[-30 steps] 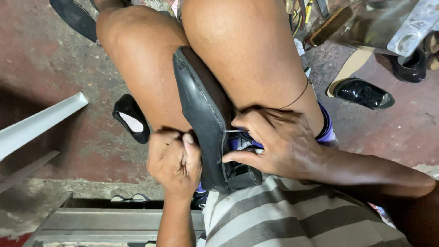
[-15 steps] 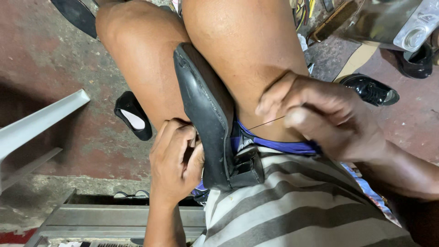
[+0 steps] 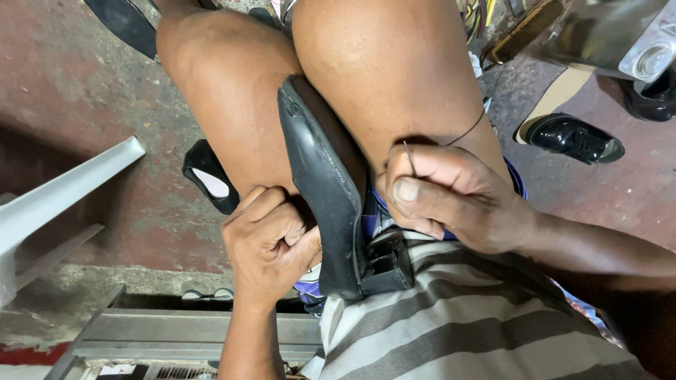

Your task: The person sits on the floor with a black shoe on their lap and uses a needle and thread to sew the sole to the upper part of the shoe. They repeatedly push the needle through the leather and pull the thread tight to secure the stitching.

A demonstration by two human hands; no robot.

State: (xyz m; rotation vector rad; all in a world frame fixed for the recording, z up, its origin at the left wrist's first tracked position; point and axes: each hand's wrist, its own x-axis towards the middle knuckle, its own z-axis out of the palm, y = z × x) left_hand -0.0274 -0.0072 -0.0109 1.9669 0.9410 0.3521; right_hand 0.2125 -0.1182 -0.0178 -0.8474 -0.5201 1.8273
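Note:
A black shoe (image 3: 320,183) lies sole-up, wedged between my two bare knees, its heel block toward my striped shirt. My left hand (image 3: 271,239) grips the shoe's left edge near the heel. My right hand (image 3: 451,197) rests on my right thigh beside the shoe, pinching a thin needle (image 3: 410,156) between thumb and fingers. A dark thread (image 3: 468,130) runs from the needle across my thigh.
A black slip-on shoe (image 3: 208,176) lies on the reddish concrete floor to the left. A shiny black shoe (image 3: 574,137) sits on the floor at the right, next to a tan insole (image 3: 556,98). A grey metal bar (image 3: 67,190) angles in from the left.
My right hand drew away from the shoe's side up the thigh, pulling the needle and thread out, then came back toward the shoe. My left hand kept its grip.

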